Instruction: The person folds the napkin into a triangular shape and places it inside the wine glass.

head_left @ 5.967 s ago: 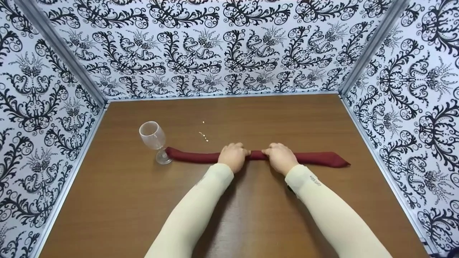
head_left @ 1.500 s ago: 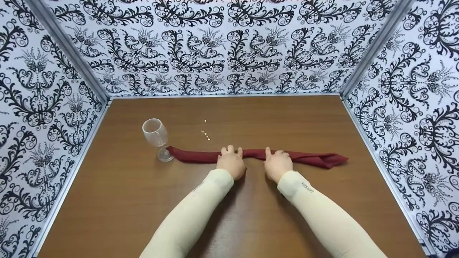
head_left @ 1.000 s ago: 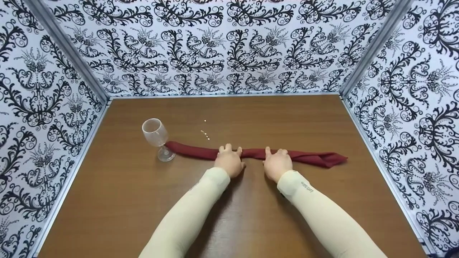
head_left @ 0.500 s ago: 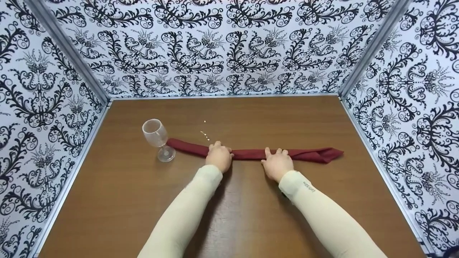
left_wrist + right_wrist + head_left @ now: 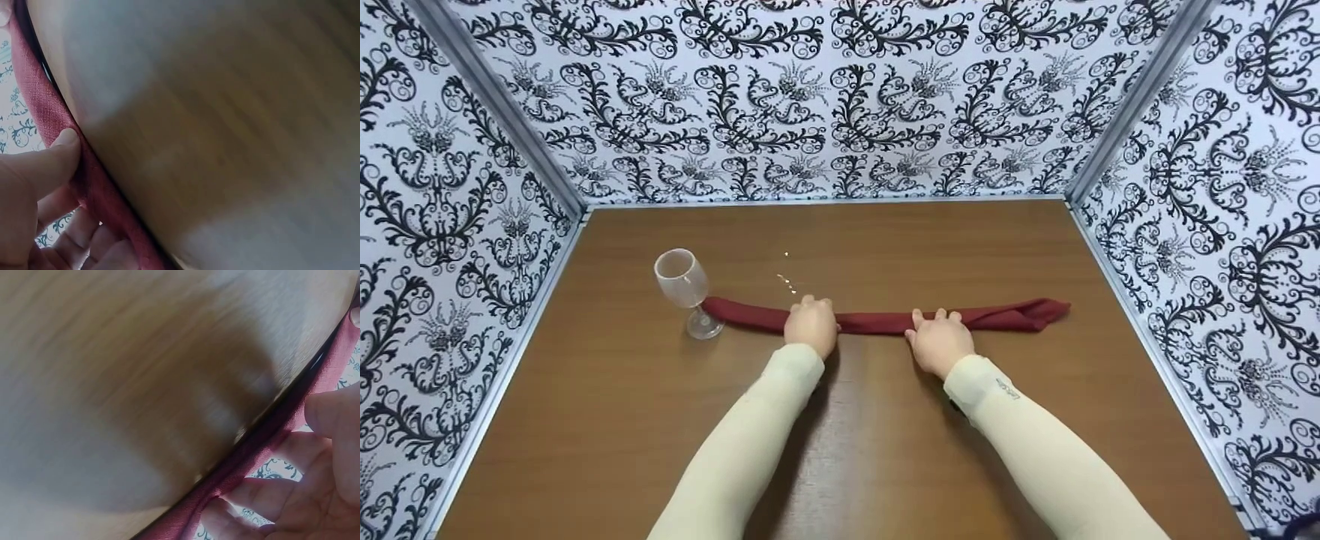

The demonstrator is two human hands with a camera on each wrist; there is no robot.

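A dark red cloth napkin [image 5: 877, 322], rolled into a long narrow strip, lies across the table from left to right. My left hand [image 5: 811, 328] grips it left of its middle; in the left wrist view the thumb [image 5: 64, 143] overlaps the near side of the cloth, with fingers at the other side. Further right, my right hand [image 5: 941, 343] holds the strip with spread, bent fingers over it; the right wrist view has the thumb [image 5: 326, 413] at one edge and fingertips at the opposite edge. The right end opens into a loose pointed fold.
A clear stemmed glass [image 5: 682, 281] stands upright on the table's left side, its foot close by the napkin's left end. Small bright specks [image 5: 787, 283] show on the brown table [image 5: 840, 232] behind the left hand. Patterned black-and-white walls [image 5: 840, 97] enclose the back and sides.
My left hand has slid leftward along the napkin, widening the gap between the hands. The strip's right end has drawn slightly inward and away from me. The right hand has barely moved.
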